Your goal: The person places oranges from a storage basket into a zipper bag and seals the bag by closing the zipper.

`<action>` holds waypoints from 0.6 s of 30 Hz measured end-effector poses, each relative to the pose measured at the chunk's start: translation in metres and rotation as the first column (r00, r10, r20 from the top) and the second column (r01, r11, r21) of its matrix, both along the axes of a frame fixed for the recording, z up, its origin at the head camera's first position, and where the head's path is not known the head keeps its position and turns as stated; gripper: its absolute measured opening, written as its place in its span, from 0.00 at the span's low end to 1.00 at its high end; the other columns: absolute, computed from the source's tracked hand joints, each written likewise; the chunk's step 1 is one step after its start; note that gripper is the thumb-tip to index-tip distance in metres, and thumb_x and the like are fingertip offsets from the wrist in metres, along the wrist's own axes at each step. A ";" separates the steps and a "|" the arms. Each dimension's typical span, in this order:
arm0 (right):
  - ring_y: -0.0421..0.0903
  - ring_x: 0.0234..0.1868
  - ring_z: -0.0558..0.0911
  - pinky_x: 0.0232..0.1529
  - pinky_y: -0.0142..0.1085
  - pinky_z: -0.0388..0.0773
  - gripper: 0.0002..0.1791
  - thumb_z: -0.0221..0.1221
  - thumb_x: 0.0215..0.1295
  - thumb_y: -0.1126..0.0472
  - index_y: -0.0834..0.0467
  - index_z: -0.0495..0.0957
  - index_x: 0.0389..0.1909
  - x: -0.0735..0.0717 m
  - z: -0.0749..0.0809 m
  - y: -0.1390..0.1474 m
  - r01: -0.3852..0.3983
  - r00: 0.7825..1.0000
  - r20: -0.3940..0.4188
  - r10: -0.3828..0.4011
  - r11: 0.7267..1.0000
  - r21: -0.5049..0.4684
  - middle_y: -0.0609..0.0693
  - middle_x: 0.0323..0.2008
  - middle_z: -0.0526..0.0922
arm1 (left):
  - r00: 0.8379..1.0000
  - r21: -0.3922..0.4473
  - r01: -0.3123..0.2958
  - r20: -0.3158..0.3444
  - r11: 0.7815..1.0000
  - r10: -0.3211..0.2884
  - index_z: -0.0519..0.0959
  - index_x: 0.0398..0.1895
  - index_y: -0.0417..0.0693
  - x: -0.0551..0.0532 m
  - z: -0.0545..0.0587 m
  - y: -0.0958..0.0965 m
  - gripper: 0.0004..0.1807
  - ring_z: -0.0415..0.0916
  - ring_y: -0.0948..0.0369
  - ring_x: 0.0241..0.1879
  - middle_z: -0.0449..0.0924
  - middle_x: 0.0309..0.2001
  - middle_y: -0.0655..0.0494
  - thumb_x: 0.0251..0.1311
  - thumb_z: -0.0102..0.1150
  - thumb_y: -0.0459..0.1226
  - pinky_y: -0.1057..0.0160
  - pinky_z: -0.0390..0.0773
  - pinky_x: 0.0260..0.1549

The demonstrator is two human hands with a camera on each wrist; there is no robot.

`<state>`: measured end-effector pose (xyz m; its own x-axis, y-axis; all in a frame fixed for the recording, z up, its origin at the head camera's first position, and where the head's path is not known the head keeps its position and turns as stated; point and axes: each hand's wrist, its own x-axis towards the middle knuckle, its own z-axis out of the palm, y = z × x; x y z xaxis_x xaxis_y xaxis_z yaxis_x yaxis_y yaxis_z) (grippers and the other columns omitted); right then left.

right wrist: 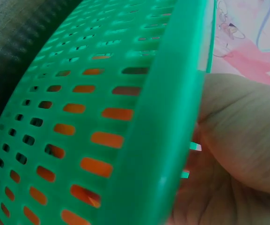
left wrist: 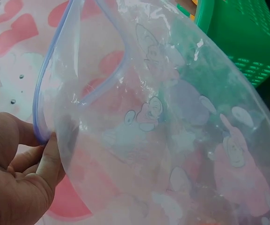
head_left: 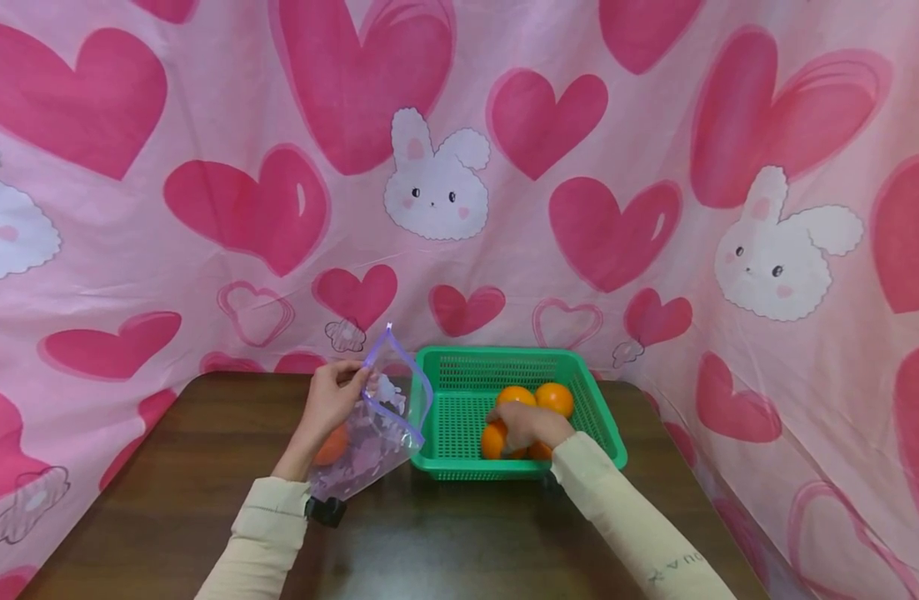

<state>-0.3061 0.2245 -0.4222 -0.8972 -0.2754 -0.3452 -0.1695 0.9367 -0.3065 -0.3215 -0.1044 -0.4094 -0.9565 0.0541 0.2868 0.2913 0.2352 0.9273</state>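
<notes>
A clear zip bag (head_left: 365, 450) with a purple zip edge and printed pink and white figures hangs from my left hand (head_left: 332, 404). Thumb and fingers pinch its rim in the left wrist view, where the bag's mouth gapes. One orange (head_left: 332, 446) shows through the bag low on its left side. Inside the green basket (head_left: 459, 473), my right hand (head_left: 530, 423) reaches down and its fingers curl round an orange (head_left: 493, 442). Right behind that hand lie two more oranges (head_left: 554, 400). The basket wall (right wrist: 125, 140) hides the right fingertips in the right wrist view.
The basket stands on a dark wooden table (head_left: 429, 542) toward its far edge, right of the bag. A pink cloth (head_left: 504, 275) with hearts and white rabbits hangs behind the table and along its sides.
</notes>
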 end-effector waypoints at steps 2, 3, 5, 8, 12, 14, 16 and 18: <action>0.51 0.51 0.73 0.59 0.59 0.77 0.35 0.74 0.57 0.60 0.50 0.76 0.67 -0.001 -0.001 -0.001 -0.002 1.000 0.002 0.002 1.000 0.010 0.47 0.54 0.79 | 1.000 -0.003 -0.004 0.007 1.000 0.004 0.81 0.51 0.26 0.000 0.000 -0.001 0.14 0.88 0.48 0.41 0.86 0.43 0.32 0.71 0.58 0.32 0.64 0.87 0.37; 0.52 0.51 0.73 0.59 0.59 0.76 0.35 0.74 0.57 0.60 0.49 0.76 0.67 -0.001 -0.002 -0.001 -0.001 1.000 0.004 0.001 1.000 0.012 0.48 0.54 0.79 | 1.000 -0.006 -0.006 0.007 1.000 0.007 0.81 0.51 0.26 0.000 -0.001 -0.001 0.14 0.87 0.48 0.41 0.86 0.43 0.32 0.71 0.58 0.32 0.63 0.87 0.38; 0.52 0.51 0.73 0.59 0.60 0.77 0.35 0.74 0.57 0.59 0.48 0.75 0.67 -0.001 -0.003 -0.001 -0.001 1.000 0.011 0.001 1.000 0.015 0.48 0.54 0.79 | 1.000 -0.014 -0.008 0.008 1.000 0.008 0.81 0.51 0.26 0.000 -0.001 -0.001 0.15 0.87 0.49 0.41 0.86 0.43 0.32 0.71 0.58 0.32 0.62 0.87 0.39; 0.51 0.50 0.74 0.59 0.58 0.77 0.36 0.74 0.58 0.59 0.47 0.74 0.68 0.001 -0.005 -0.001 -0.015 1.000 0.023 0.015 1.000 0.018 0.47 0.54 0.78 | 1.000 -0.013 0.002 0.008 1.000 -0.002 0.81 0.52 0.25 0.000 -0.001 -0.001 0.15 0.88 0.49 0.41 0.86 0.44 0.32 0.71 0.58 0.32 0.61 0.87 0.39; 0.50 0.50 0.74 0.59 0.56 0.77 0.35 0.73 0.59 0.60 0.48 0.74 0.69 0.001 -0.005 0.000 -0.049 0.999 0.021 0.049 0.999 0.020 0.47 0.54 0.79 | 1.000 -0.007 0.010 0.007 1.000 -0.010 0.80 0.53 0.25 0.001 -0.002 -0.002 0.16 0.88 0.47 0.42 0.85 0.45 0.31 0.71 0.58 0.33 0.60 0.88 0.38; 0.50 0.50 0.74 0.59 0.56 0.77 0.35 0.73 0.59 0.59 0.48 0.74 0.68 0.001 -0.005 0.001 -0.045 0.999 0.019 0.044 0.999 0.015 0.46 0.54 0.79 | 1.000 -0.002 0.012 0.002 1.000 -0.012 0.80 0.54 0.26 0.001 -0.002 -0.003 0.16 0.87 0.45 0.42 0.85 0.45 0.31 0.71 0.58 0.33 0.59 0.88 0.39; 0.50 0.51 0.73 0.59 0.57 0.77 0.35 0.73 0.59 0.58 0.47 0.74 0.68 0.000 -0.005 0.002 -0.037 0.999 0.019 0.037 0.999 0.010 0.46 0.53 0.78 | 1.000 0.002 0.014 0.001 1.000 -0.014 0.80 0.54 0.26 0.000 -0.002 -0.003 0.16 0.87 0.44 0.43 0.85 0.46 0.31 0.71 0.59 0.32 0.60 0.87 0.39; 0.50 0.51 0.73 0.59 0.58 0.77 0.35 0.74 0.58 0.58 0.46 0.75 0.67 -0.001 -0.005 0.003 -0.023 0.999 0.022 0.023 1.000 0.001 0.45 0.53 0.78 | 1.000 0.008 0.019 0.002 1.000 -0.019 0.80 0.54 0.25 -0.001 -0.003 -0.003 0.16 0.87 0.44 0.42 0.85 0.46 0.30 0.71 0.59 0.32 0.62 0.87 0.38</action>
<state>-0.3066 0.2271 -0.4273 -0.8829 -0.2956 -0.3649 -0.1845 0.9329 -0.3092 -0.3222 -0.1075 -0.4122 -0.9559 0.0700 0.2854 0.2938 0.2224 0.9296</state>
